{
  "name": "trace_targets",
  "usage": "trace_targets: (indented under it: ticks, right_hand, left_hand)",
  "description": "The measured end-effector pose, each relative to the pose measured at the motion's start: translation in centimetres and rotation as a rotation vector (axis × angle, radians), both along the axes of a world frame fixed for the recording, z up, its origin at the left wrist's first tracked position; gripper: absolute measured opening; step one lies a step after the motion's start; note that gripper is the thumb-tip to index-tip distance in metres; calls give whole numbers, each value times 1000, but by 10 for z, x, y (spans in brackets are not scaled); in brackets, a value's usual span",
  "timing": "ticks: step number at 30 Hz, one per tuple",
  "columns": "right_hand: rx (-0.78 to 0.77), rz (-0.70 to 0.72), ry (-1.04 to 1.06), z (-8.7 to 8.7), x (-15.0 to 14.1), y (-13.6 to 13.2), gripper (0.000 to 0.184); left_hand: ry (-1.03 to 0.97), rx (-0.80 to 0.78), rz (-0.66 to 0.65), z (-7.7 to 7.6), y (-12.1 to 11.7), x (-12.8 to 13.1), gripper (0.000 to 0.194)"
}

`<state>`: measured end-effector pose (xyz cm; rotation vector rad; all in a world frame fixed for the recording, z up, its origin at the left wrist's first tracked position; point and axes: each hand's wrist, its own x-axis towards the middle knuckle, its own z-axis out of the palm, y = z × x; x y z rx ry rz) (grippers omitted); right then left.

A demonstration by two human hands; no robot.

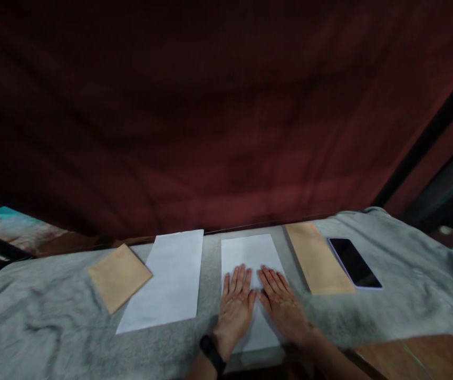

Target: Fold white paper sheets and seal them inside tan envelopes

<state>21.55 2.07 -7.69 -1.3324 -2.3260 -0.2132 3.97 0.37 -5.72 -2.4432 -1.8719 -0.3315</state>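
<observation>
A white sheet of paper (246,250) lies on the grey cloth, its short edge towards me. My left hand (234,303) rests flat on its left half, fingers stretched forward, a black band (212,354) around the wrist. On the right half lies my right hand (283,306), palm down, fingers extended and slanting inward. The thumbs come close together near the sheet's middle. Neither hand grips anything. Part of the sheet is hidden under the hands and forearms.
Left of the hands is a second white sheet (171,285), with a tan square (120,277) overlapping its edge. To the right are a tan rectangular piece (319,258) and a phone (355,264) with a dark screen. A dark red curtain (226,132) hangs behind the grey cloth (412,295).
</observation>
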Motion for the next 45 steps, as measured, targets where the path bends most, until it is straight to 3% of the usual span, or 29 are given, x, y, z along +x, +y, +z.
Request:
trace_targets:
  ticks: [5,10,12,16,22,27,32,36,39,42,45]
  right_hand:
    - [-1,-49,-13,0,23,-3,56]
    - [11,-84,-2,-5,42,-3,56]
    - [15,-85,1,-8,48,-3,55]
    - [-22,-60,1,-11,56,-1,52]
    - [-103,-45,-12,-5,58,1,48]
    - [-194,27,17,7,67,2,51]
    - [-414,154,141,30,83,5,65]
    - [-573,214,325,52,80,5,51]
    - [-665,161,429,58,69,7,33]
    - [-726,13,426,54,57,13,38]
    - [-690,-103,375,44,49,20,36]
  left_hand:
    - [36,11,30,4,-7,-23,56]
    - [73,-64,117,20,-19,-37,55]
    - [53,-96,56,30,-29,-37,63]
    - [-22,-312,-265,51,-51,-26,78]
    - [-63,-555,-261,77,-61,-17,81]
    - [-145,-530,-261,90,-61,-27,74]
    - [-416,-390,-153,101,-51,-47,33]
    - [-747,-260,-45,111,-37,-59,26]
    - [-974,-149,94,113,-24,-60,26]
    - [-1177,-33,268,105,-8,-60,47]
    - [-1293,-109,366,88,4,-63,64]
